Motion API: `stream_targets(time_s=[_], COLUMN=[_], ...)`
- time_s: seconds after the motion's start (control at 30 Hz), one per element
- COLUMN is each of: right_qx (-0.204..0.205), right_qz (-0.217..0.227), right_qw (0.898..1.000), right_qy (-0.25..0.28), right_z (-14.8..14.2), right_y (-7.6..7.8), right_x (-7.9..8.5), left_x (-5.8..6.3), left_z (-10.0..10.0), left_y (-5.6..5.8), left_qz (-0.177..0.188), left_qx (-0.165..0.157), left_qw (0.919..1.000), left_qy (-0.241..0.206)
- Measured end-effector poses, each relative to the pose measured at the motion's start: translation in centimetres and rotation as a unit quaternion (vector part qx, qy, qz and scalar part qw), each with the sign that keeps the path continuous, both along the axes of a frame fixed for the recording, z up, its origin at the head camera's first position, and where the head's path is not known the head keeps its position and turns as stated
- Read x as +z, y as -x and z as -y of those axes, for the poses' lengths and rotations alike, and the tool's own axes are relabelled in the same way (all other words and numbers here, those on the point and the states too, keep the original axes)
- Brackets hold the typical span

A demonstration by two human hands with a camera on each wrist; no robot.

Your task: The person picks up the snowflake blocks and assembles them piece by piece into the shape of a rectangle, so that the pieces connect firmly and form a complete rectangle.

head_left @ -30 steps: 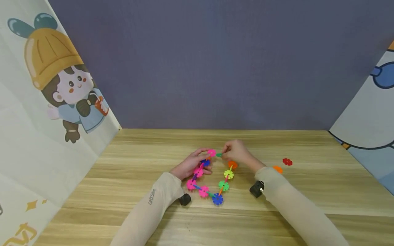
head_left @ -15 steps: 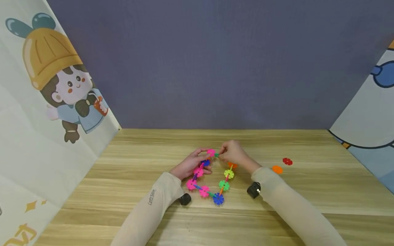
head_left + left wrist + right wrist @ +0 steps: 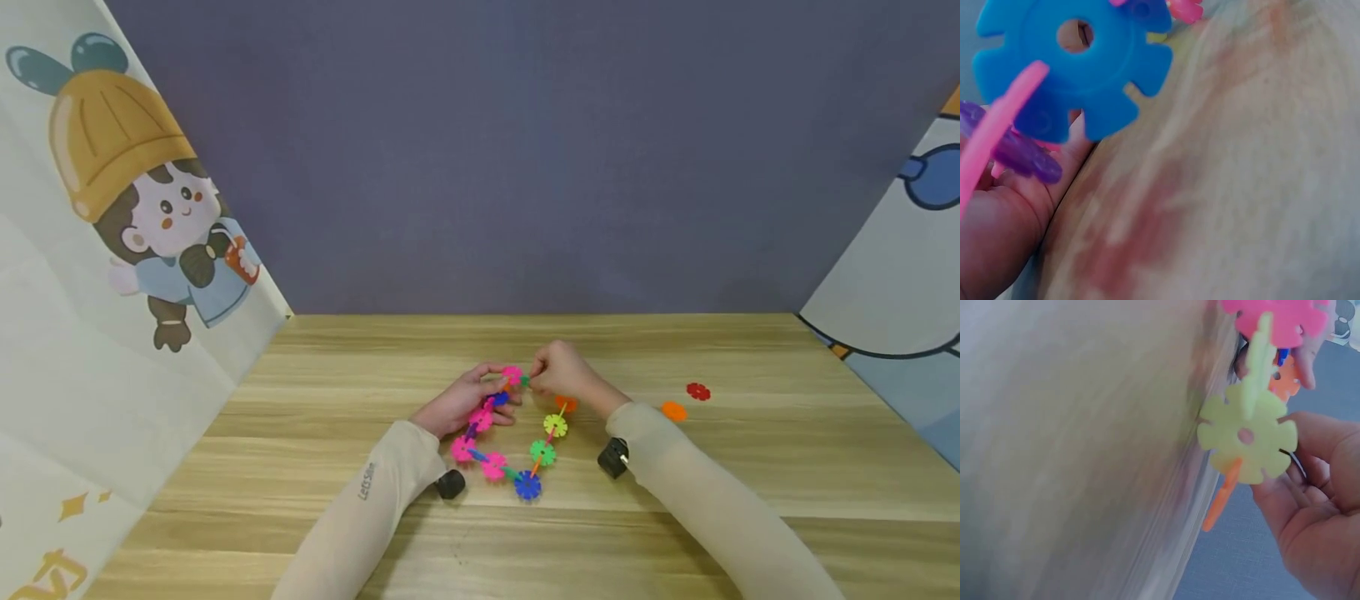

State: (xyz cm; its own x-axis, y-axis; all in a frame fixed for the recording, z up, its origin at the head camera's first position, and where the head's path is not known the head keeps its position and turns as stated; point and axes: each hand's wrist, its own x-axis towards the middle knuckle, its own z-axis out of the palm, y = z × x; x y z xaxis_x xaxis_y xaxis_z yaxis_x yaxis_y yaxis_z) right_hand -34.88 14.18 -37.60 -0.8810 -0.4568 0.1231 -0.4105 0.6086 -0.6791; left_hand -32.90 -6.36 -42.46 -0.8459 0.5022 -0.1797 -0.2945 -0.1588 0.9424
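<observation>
A chain of colourful notched interlocking discs (image 3: 494, 466) bends in an open loop between the hands in the head view. My left hand (image 3: 467, 402) pinches the pink interlocking disc (image 3: 512, 376) at the chain's far left end. Curled fingers of my right hand (image 3: 572, 375) pinch a mostly hidden green interlocking disc (image 3: 525, 381), edge-on against the pink one; how deep their notches meet cannot be made out. An orange disc (image 3: 566, 404) at the chain's other end lies just below the right hand. In the right wrist view, a yellow-green disc (image 3: 1266, 440) hides part of that hand.
Two loose discs, one orange (image 3: 674, 411) and one red (image 3: 698, 392), lie flat right of the right forearm. Black wrist cameras (image 3: 451, 484) hang at both cuffs. A dark upright panel (image 3: 540, 167) borders the wooden table (image 3: 247, 517) at the back.
My right hand has moved left with the green disc, bringing it up against the pink disc. The loose orange disc is now uncovered by the sleeve. The left hand stays nearly still.
</observation>
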Motion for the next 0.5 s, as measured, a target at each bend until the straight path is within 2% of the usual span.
stream_targets(time_s=[0.23,0.37,0.5], right_qx=[0.002,0.011,0.013], right_qz=[-0.002,-0.006,0.009], right_qw=[1.0,1.0,1.0], right_qy=[-0.015,-0.021,-0.017], right_z=[0.26,0.38,0.27], right_y=[0.23,0.38,0.62], right_x=[0.09,0.17,-0.04], left_x=[-0.12,-0.09,-0.32], left_z=[0.04,-0.25,-0.4], left_y=[0.25,0.17,0.18], left_qz=[0.002,-0.003,-0.002], left_qx=[-0.001,0.006,0.018], left_qw=[1.0,1.0,0.9998], left_qy=[-0.007,-0.002,0.005])
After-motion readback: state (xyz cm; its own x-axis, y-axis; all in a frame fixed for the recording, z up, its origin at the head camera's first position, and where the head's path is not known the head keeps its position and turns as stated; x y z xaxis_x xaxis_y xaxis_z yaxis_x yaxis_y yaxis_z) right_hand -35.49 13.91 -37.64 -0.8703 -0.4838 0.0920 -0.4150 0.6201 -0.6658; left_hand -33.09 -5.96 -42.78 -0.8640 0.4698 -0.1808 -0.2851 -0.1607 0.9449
